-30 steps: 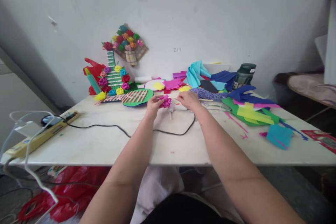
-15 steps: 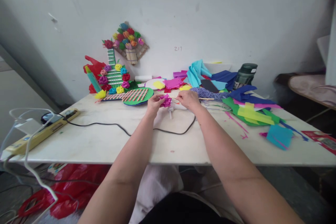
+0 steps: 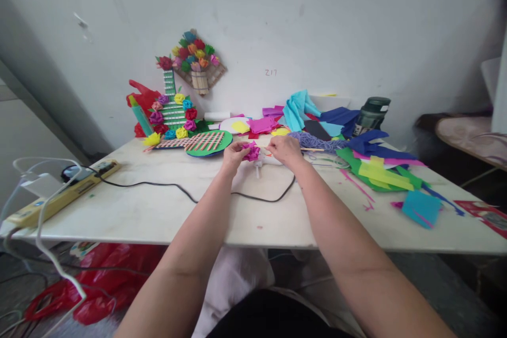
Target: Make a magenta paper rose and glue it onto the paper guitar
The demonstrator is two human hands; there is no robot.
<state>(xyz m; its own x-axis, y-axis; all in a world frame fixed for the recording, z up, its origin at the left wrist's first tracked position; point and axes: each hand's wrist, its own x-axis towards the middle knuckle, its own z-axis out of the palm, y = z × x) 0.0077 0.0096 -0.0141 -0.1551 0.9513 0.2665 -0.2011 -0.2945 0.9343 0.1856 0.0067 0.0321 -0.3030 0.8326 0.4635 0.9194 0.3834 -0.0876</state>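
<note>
My left hand (image 3: 235,155) is closed on a magenta paper flower (image 3: 251,152), pinching it by its left side. A thin wooden stick (image 3: 316,149) runs through the closed fingers of my right hand (image 3: 284,149). Its left end reaches the flower; whether it enters the petals I cannot tell. Just below lies a white glue gun (image 3: 258,168), partly hidden by my hands, near a black cord (image 3: 257,198). Left of my hands is a green guitar-shaped piece (image 3: 226,140) with a lattice of pinkish sticks.
A flower-trimmed green guitar (image 3: 174,114) and a flower basket plaque (image 3: 200,82) lean against the wall. Coloured paper (image 3: 299,108), purple yarn (image 3: 317,141) and a dark bottle (image 3: 371,115) are behind and to the right. A yellow power strip (image 3: 63,198) lies at left.
The view has shifted slightly. Both hands keep their grip on the paper flower and the stick, in nearly the same place.
</note>
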